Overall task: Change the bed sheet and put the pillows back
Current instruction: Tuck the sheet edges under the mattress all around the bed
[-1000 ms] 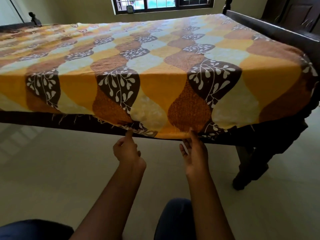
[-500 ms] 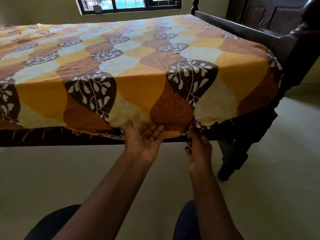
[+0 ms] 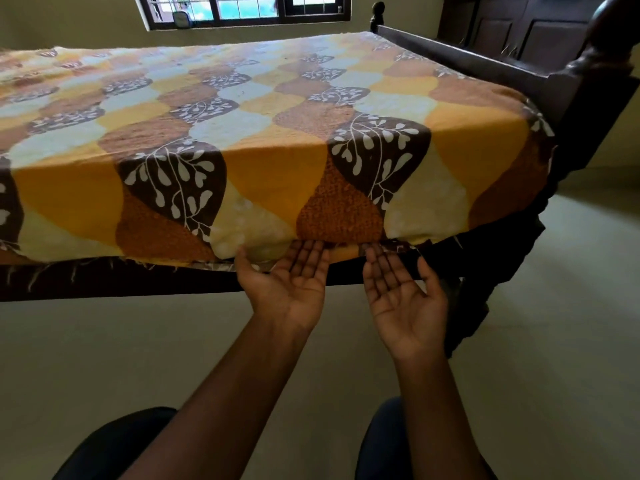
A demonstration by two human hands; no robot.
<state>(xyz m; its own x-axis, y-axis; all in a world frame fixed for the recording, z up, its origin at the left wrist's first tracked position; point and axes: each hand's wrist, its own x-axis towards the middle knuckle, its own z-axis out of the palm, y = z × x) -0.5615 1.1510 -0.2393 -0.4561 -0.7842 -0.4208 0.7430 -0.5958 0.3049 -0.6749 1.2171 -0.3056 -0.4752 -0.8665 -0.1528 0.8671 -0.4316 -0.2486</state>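
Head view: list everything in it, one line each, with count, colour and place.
bed sheet: one, yellow, orange, brown and pale blue with white leaf prints, spread over the bed, near edge hanging down
bed frame: one, dark wood, under the sheet, rail and posts at right
window: one, dark frame, far wall
panelled cupboard or door: one, dark wood, top right
floor: pale, in front of the bed
knees: two, dark trousers, bottom edge
left hand: palm up, fingers straight, fingertips at the sheet's hanging edge
right hand: palm up, fingers straight, beside the left, at the same edge
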